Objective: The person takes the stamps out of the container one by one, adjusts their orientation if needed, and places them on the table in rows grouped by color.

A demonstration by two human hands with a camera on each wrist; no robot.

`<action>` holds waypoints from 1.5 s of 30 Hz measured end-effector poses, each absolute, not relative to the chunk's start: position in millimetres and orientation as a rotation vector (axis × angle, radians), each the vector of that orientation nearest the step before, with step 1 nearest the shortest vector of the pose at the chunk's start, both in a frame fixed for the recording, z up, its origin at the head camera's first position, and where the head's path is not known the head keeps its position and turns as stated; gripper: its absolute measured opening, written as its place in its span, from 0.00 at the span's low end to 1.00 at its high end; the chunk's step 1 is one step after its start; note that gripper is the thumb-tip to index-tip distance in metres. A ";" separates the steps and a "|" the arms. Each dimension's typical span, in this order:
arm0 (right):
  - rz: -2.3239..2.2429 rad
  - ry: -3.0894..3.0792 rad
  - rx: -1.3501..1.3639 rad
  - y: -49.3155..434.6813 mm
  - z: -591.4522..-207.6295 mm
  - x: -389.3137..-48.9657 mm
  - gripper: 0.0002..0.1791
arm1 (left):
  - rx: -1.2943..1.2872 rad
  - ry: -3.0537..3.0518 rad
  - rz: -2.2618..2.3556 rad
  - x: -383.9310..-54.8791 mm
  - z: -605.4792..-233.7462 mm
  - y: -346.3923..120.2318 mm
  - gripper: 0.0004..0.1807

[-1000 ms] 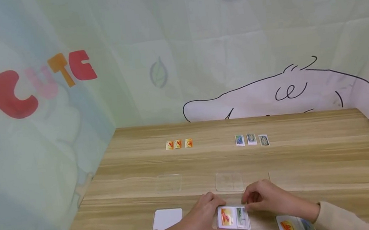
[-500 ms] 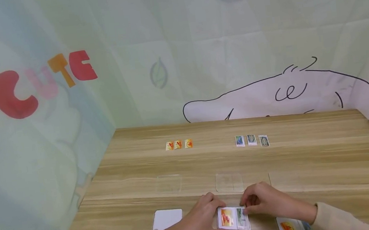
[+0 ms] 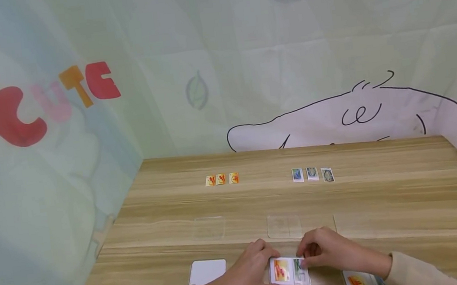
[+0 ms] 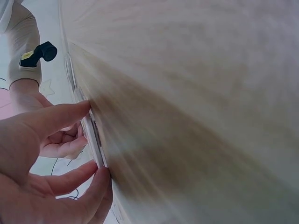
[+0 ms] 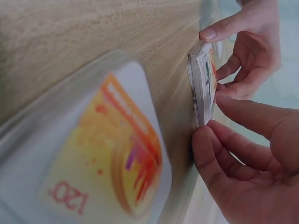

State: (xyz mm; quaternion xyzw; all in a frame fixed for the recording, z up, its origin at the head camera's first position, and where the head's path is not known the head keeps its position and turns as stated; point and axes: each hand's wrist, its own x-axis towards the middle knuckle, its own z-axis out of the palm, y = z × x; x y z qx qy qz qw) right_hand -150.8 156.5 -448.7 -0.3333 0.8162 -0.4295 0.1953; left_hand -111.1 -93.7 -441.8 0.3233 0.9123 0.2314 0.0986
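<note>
Head view: since 1.0 s ago, right hand [image 3: 329, 249] edged inward; curled thumb and fingers pinch the case [image 3: 288, 284] on the table [image 3: 387, 195] at 1 green stamp [image 3: 299, 275]. Left hand [image 3: 243, 275] grips opposite side. Work seems centred on that stamp.

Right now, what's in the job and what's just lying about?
In the job:
rectangular clear plastic case with orange and green cards
left hand, right hand at its edges

Apparently just lying about:
three small orange cards
three small blue-green cards
clear plastic rectangles
white rounded rectangle
clear-edged case with orange card
</note>
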 end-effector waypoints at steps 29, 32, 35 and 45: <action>-1.200 2.357 -0.838 150.2 -450.4 -144.7 0.10 | 0.964 2.718 0.630 -111.7 -440.4 -91.9 0.31; -1.207 2.360 -0.835 150.3 -450.1 -144.3 0.10 | 0.962 2.714 0.626 -112.2 -440.4 -91.5 0.31; -1.207 2.366 -0.833 150.3 -450.2 -144.1 0.10 | 0.963 2.708 0.624 -112.3 -440.1 -91.4 0.31; -1.221 2.370 -0.833 150.8 -450.5 -143.5 0.10 | 0.999 2.719 0.622 -113.5 -439.3 -91.1 0.31</action>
